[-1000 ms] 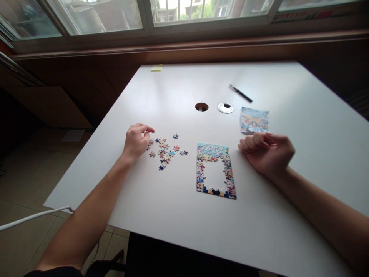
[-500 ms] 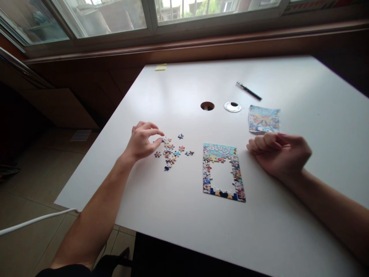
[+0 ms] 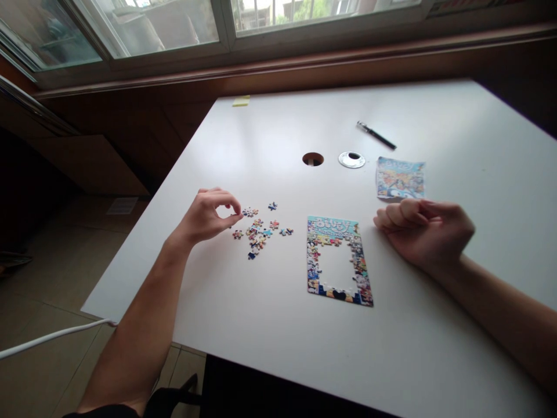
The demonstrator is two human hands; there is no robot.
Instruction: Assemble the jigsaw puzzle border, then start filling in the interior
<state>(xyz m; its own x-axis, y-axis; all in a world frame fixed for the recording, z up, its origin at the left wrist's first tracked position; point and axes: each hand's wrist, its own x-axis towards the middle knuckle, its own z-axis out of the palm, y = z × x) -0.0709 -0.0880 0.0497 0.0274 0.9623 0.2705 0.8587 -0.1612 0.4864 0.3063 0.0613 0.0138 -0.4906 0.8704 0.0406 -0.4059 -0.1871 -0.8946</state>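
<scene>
My left hand is over the left edge of a loose pile of jigsaw pieces. Its thumb and index finger are pinched together beside the pile's upper pieces; whatever may be between the tips is too small to make out. To the right lies a puzzle frame, its colourful border filled in and its middle showing white. My right hand rests on the table right of the frame in a loose fist. The inside of that fist is hidden. Just beyond its knuckles lies a crumpled picture sheet.
On the white table are a black pen, a round metal cover beside a cable hole, and a yellow sticker at the far edge. A white cable runs at the left; windows stand behind.
My left hand has drawn back slightly left from the pile, and its thumb and index finger have closed into a pinch. My right hand stays in place.
</scene>
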